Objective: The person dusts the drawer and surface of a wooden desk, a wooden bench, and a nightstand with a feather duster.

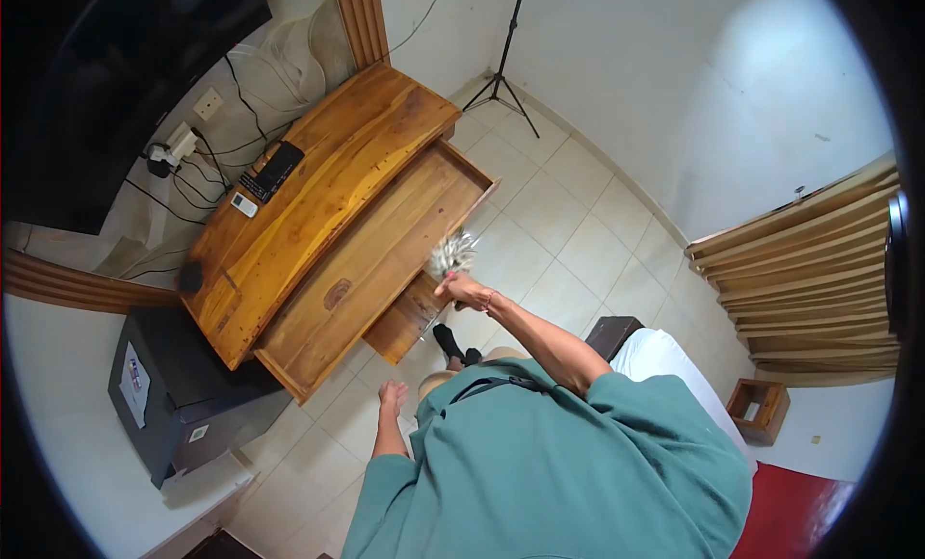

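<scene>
My right hand (464, 291) is closed around a feather duster (453, 252) with grey and white plumes. The duster is at the front edge of a wide wooden drawer (337, 291), pulled out from the wooden desk (318, 164). Its handle is mostly hidden by my fingers. My left hand (392, 395) hangs beside my body with fingers loosely extended, holding nothing, a little away from the drawer. Below the drawer front, a lower wooden board (405, 326) shows in part.
On the desktop lie a white remote (244, 205) and a black device (279, 166) among cables. A television (125, 87) hangs above. A dark mini fridge (193, 395) stands left of the desk. Farther off are a tripod (497, 82), a curtain (800, 279) and a white bed (665, 361).
</scene>
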`<action>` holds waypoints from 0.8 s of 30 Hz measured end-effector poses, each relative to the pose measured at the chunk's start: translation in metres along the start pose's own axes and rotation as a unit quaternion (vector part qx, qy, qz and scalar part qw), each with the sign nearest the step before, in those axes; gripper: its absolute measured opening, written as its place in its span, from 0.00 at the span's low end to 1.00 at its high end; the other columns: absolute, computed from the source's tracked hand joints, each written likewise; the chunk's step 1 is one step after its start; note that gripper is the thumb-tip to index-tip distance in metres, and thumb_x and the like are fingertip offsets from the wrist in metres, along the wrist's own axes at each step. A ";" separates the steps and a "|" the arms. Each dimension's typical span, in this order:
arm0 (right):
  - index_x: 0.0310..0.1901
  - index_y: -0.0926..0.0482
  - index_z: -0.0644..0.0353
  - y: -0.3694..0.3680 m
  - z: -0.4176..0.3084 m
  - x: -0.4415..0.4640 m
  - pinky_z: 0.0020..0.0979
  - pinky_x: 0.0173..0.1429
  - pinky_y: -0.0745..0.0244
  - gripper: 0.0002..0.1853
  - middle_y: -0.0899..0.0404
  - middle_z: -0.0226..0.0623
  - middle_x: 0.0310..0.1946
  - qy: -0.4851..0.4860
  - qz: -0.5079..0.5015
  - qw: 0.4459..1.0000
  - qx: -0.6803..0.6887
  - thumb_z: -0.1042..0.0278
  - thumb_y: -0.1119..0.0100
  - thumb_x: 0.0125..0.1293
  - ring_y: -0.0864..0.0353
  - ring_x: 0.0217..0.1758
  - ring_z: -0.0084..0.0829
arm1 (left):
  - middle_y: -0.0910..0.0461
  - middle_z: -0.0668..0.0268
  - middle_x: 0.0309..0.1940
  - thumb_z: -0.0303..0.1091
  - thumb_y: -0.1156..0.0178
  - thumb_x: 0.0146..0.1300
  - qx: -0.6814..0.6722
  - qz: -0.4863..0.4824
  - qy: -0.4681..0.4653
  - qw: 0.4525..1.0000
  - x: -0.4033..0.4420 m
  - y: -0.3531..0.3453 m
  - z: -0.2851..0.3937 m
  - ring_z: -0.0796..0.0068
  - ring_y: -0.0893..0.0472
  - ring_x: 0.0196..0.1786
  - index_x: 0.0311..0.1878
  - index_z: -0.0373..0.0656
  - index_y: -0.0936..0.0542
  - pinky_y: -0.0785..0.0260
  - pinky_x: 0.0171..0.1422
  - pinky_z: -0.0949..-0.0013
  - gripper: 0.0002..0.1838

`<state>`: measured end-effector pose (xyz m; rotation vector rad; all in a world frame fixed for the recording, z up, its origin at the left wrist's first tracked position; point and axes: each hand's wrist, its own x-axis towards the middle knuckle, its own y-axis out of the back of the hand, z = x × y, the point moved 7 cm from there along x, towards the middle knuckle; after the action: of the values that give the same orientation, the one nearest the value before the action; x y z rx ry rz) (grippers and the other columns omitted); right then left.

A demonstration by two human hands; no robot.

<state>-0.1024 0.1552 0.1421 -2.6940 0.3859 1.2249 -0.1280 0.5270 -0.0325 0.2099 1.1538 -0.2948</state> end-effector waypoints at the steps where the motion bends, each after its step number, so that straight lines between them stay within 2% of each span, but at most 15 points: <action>1: 0.35 0.23 0.57 -0.013 -0.008 -0.005 0.24 0.21 0.40 0.08 0.30 0.28 0.24 0.012 -0.046 0.999 -0.012 0.68 0.54 0.61 0.35 0.21 0.22 | 0.26 0.60 0.53 0.45 0.55 0.67 -0.004 -0.002 0.030 1.000 0.007 0.006 -0.016 0.64 0.23 0.51 0.62 0.47 0.37 0.34 0.55 0.56 0.23; 3: 0.33 0.25 0.57 -0.052 -0.033 -0.025 0.23 0.20 0.43 0.06 0.35 0.25 0.23 0.068 -0.160 0.980 -0.099 0.70 0.53 0.60 0.38 0.21 0.19 | 0.27 0.59 0.53 0.45 0.54 0.67 -0.021 -0.007 0.053 0.998 0.008 -0.001 -0.018 0.63 0.23 0.51 0.62 0.47 0.37 0.34 0.55 0.56 0.23; 4: 0.32 0.26 0.57 -0.075 -0.024 -0.012 0.21 0.18 0.48 0.05 0.39 0.22 0.18 0.009 -0.264 0.964 -0.028 0.71 0.53 0.61 0.43 0.17 0.17 | 0.27 0.59 0.53 0.44 0.54 0.67 -0.032 -0.006 0.047 0.998 0.001 -0.001 -0.015 0.63 0.23 0.51 0.62 0.47 0.37 0.33 0.54 0.56 0.23; 6: 0.36 0.24 0.57 -0.096 -0.039 -0.021 0.20 0.17 0.54 0.08 0.43 0.18 0.14 -0.071 -0.357 0.929 0.069 0.76 0.53 0.57 0.49 0.13 0.15 | 0.26 0.58 0.53 0.44 0.54 0.66 -0.065 -0.003 0.015 0.998 -0.004 -0.001 0.000 0.63 0.23 0.50 0.61 0.48 0.36 0.33 0.53 0.55 0.22; 7: 0.34 0.25 0.56 -0.099 -0.044 -0.020 0.20 0.17 0.57 0.05 0.46 0.17 0.14 -0.103 -0.360 0.922 0.099 0.73 0.53 0.61 0.53 0.12 0.15 | 0.26 0.58 0.52 0.44 0.55 0.66 -0.083 -0.002 -0.008 0.996 -0.004 0.002 0.006 0.63 0.22 0.50 0.60 0.48 0.36 0.33 0.52 0.55 0.21; 9: 0.34 0.25 0.55 -0.080 -0.039 0.008 0.20 0.18 0.55 0.03 0.43 0.19 0.14 -0.091 -0.283 0.951 0.086 0.68 0.48 0.62 0.50 0.14 0.15 | 0.26 0.58 0.52 0.43 0.55 0.67 -0.124 -0.008 -0.078 0.989 -0.010 0.010 0.015 0.64 0.22 0.50 0.57 0.48 0.33 0.33 0.52 0.56 0.18; 11: 0.35 0.24 0.55 -0.033 -0.024 0.042 0.21 0.17 0.53 0.04 0.37 0.22 0.18 -0.067 -0.081 0.991 0.085 0.70 0.49 0.61 0.47 0.15 0.16 | 0.26 0.58 0.52 0.43 0.56 0.67 -0.132 0.008 -0.085 0.988 -0.014 0.018 0.011 0.63 0.23 0.50 0.58 0.48 0.34 0.33 0.53 0.56 0.19; 12: 0.35 0.24 0.55 -0.011 -0.038 0.028 0.21 0.17 0.51 0.05 0.36 0.23 0.20 -0.002 -0.018 0.995 0.093 0.71 0.51 0.61 0.46 0.15 0.16 | 0.26 0.58 0.52 0.43 0.56 0.68 -0.136 0.014 -0.095 0.986 -0.010 0.020 0.017 0.63 0.23 0.51 0.58 0.48 0.34 0.33 0.53 0.56 0.19; 13: 0.33 0.27 0.54 0.009 -0.040 0.030 0.20 0.16 0.51 0.04 0.36 0.23 0.19 -0.005 0.022 0.998 0.057 0.71 0.52 0.61 0.45 0.15 0.16 | 0.26 0.59 0.53 0.45 0.56 0.67 -0.131 0.040 -0.058 0.989 -0.010 0.024 0.011 0.64 0.23 0.52 0.60 0.49 0.36 0.34 0.54 0.57 0.20; 15: 0.31 0.29 0.54 0.034 -0.064 0.001 0.18 0.14 0.53 0.04 0.38 0.22 0.18 0.012 -0.028 0.999 0.015 0.75 0.53 0.58 0.46 0.15 0.15 | 0.26 0.60 0.53 0.45 0.57 0.67 -0.197 0.078 0.020 0.977 -0.006 0.035 -0.026 0.65 0.24 0.53 0.60 0.49 0.36 0.34 0.55 0.57 0.20; 16: 0.31 0.29 0.54 0.045 -0.070 0.002 0.18 0.14 0.54 0.05 0.38 0.21 0.17 0.009 -0.105 0.993 0.049 0.77 0.54 0.57 0.46 0.15 0.15 | 0.25 0.61 0.53 0.45 0.57 0.67 -0.229 0.095 0.055 0.967 0.001 0.036 -0.034 0.65 0.24 0.53 0.60 0.50 0.36 0.34 0.55 0.58 0.21; 18: 0.32 0.30 0.54 0.064 -0.067 -0.010 0.18 0.14 0.55 0.09 0.41 0.20 0.17 -0.003 -0.207 0.976 0.065 0.82 0.53 0.54 0.47 0.15 0.14 | 0.26 0.62 0.53 0.45 0.57 0.67 -0.248 0.057 0.102 0.962 0.005 0.032 -0.055 0.66 0.25 0.54 0.61 0.49 0.37 0.35 0.55 0.59 0.22; 20: 0.33 0.31 0.53 0.104 -0.077 -0.017 0.18 0.15 0.56 0.08 0.40 0.20 0.17 0.016 -0.147 0.986 0.079 0.81 0.54 0.55 0.48 0.15 0.13 | 0.27 0.63 0.55 0.45 0.57 0.67 -0.247 0.033 0.119 0.961 0.008 0.017 -0.059 0.66 0.25 0.54 0.62 0.49 0.38 0.35 0.55 0.59 0.23; 22: 0.31 0.30 0.54 0.145 -0.077 -0.003 0.18 0.16 0.57 0.08 0.45 0.16 0.15 0.030 -0.060 0.980 0.187 0.80 0.57 0.57 0.50 0.14 0.14 | 0.28 0.64 0.56 0.44 0.57 0.67 -0.228 0.030 0.105 0.968 0.008 0.004 -0.049 0.66 0.26 0.55 0.63 0.48 0.39 0.35 0.56 0.60 0.24; 24: 0.33 0.28 0.57 0.173 -0.069 0.009 0.19 0.16 0.56 0.07 0.42 0.17 0.15 0.034 0.001 0.997 0.065 0.75 0.58 0.59 0.47 0.15 0.14 | 0.30 0.63 0.57 0.44 0.57 0.67 -0.232 0.046 0.066 0.969 -0.002 -0.015 -0.021 0.66 0.25 0.55 0.64 0.48 0.40 0.35 0.56 0.60 0.24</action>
<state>-0.0986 -0.0282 0.1742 -2.6298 0.4596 1.0699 -0.1522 0.5198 -0.0393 -0.1311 1.3082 0.0769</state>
